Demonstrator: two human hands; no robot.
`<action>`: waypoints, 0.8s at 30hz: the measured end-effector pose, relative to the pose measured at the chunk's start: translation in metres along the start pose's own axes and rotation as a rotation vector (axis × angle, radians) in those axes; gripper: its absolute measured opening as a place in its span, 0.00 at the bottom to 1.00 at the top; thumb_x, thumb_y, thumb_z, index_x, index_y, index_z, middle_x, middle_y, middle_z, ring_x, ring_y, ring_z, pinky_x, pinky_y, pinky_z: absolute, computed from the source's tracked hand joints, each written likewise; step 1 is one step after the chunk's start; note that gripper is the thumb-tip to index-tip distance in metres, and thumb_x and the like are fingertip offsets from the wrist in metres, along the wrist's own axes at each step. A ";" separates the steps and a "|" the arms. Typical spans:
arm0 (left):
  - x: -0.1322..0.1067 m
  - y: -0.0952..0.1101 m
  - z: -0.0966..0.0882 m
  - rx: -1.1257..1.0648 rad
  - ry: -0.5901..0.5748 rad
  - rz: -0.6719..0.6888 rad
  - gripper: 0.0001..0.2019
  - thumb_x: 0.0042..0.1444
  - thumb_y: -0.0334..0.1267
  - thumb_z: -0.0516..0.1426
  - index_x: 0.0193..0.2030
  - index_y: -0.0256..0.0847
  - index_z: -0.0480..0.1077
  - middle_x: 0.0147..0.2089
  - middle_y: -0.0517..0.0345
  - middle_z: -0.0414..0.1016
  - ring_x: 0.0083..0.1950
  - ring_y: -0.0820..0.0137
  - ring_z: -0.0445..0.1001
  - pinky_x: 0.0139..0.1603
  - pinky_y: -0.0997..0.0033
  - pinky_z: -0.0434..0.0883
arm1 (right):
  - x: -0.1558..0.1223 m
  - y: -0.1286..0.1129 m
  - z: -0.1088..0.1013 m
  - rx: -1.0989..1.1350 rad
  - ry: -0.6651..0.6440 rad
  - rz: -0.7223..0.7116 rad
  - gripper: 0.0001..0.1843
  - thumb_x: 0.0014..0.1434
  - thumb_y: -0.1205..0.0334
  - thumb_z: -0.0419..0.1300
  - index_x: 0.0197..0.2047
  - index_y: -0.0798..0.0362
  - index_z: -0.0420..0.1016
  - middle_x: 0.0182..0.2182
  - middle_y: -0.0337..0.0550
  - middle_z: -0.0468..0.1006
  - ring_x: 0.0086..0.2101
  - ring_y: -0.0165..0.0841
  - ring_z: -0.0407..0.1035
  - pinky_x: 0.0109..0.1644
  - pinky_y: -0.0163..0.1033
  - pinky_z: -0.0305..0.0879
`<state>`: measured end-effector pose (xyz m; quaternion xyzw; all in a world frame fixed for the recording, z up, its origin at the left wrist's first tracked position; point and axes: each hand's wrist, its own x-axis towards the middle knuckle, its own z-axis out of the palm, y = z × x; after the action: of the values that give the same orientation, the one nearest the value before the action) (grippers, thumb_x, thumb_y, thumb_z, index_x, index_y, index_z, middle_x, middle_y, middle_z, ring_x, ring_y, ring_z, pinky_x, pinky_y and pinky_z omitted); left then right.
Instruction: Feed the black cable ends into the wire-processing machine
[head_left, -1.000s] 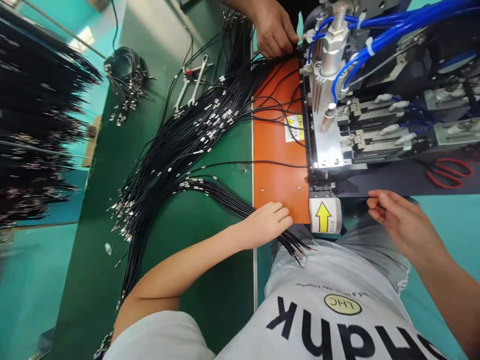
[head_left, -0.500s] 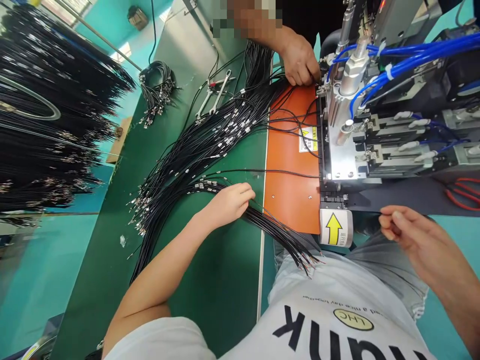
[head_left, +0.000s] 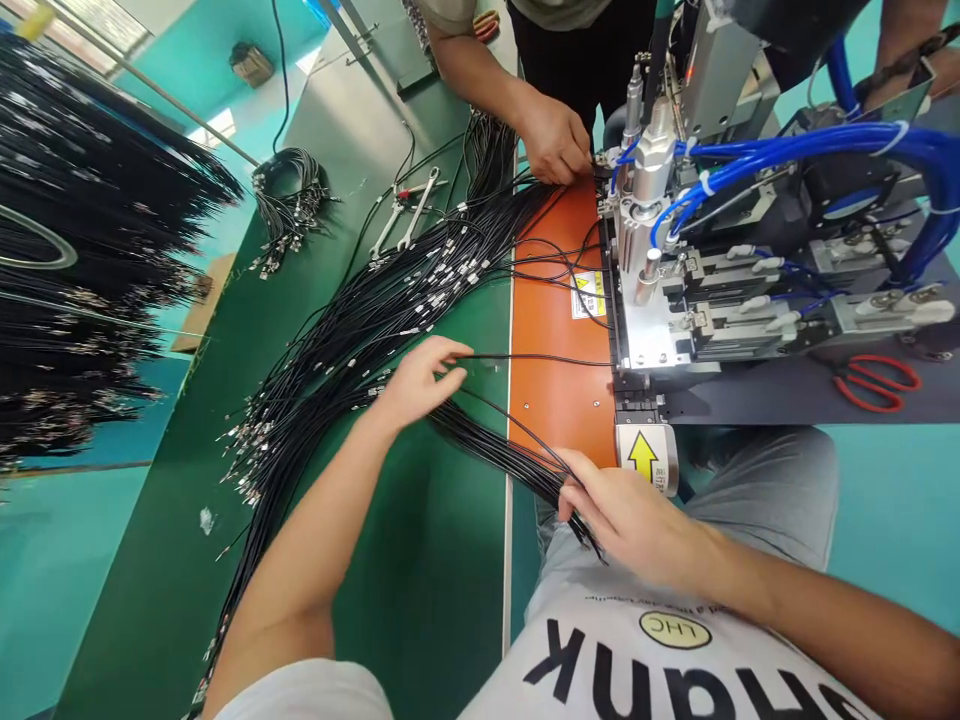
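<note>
My left hand (head_left: 421,382) is over a bundle of thin black cables (head_left: 487,447) on the green table, thumb and fingers apart. Its fingertips touch or nearly touch a single cable (head_left: 544,358) running to the machine. Near the front edge, my right hand (head_left: 634,515) is closed on a black cable (head_left: 525,428) that stands a little apart from the bundle. The bundle's ends hang past the table edge beside and partly beneath this hand. A larger heap of black cables (head_left: 405,290) with white tags lies behind my left hand.
A machine (head_left: 652,310) with blue air hoses stands on the right behind an orange plate (head_left: 555,390). A co-worker's hand (head_left: 555,140) is at the plate's far end. Wrenches (head_left: 418,210), red-handled scissors (head_left: 876,383) and a coiled cable bundle (head_left: 292,205) lie around. More cables (head_left: 90,240) hang at left.
My right hand has come left from beside the machine to the ends of the cable bundle and closed on a cable. My left hand has shifted off the bundle toward the single cable, its fingers spreading.
</note>
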<state>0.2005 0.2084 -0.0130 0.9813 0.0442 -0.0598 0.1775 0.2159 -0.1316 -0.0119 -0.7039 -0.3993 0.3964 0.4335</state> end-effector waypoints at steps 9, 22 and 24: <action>0.067 -0.036 0.022 0.287 0.077 -0.162 0.08 0.61 0.35 0.49 0.43 0.37 0.67 0.43 0.47 0.71 0.43 0.61 0.72 0.49 0.61 0.68 | -0.012 0.012 0.001 0.013 0.051 0.113 0.18 0.73 0.57 0.39 0.54 0.52 0.66 0.27 0.38 0.79 0.30 0.34 0.74 0.40 0.41 0.63; 0.000 0.156 0.051 -0.150 -0.251 0.659 0.09 0.67 0.39 0.50 0.51 0.40 0.65 0.40 0.53 0.74 0.42 0.66 0.72 0.47 0.65 0.69 | -0.025 0.044 -0.019 0.504 0.187 0.138 0.17 0.67 0.65 0.52 0.58 0.48 0.58 0.29 0.32 0.72 0.26 0.27 0.67 0.31 0.35 0.63; -0.003 0.160 0.064 -0.225 -0.204 0.612 0.07 0.68 0.36 0.49 0.48 0.40 0.65 0.37 0.56 0.73 0.37 0.70 0.70 0.41 0.69 0.68 | -0.032 0.051 -0.024 0.540 0.222 0.148 0.21 0.63 0.65 0.57 0.58 0.47 0.58 0.31 0.33 0.74 0.26 0.27 0.67 0.30 0.34 0.63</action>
<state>0.2084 0.0363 -0.0175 0.9123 -0.2641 -0.0964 0.2976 0.2369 -0.1827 -0.0451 -0.6293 -0.1775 0.4395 0.6158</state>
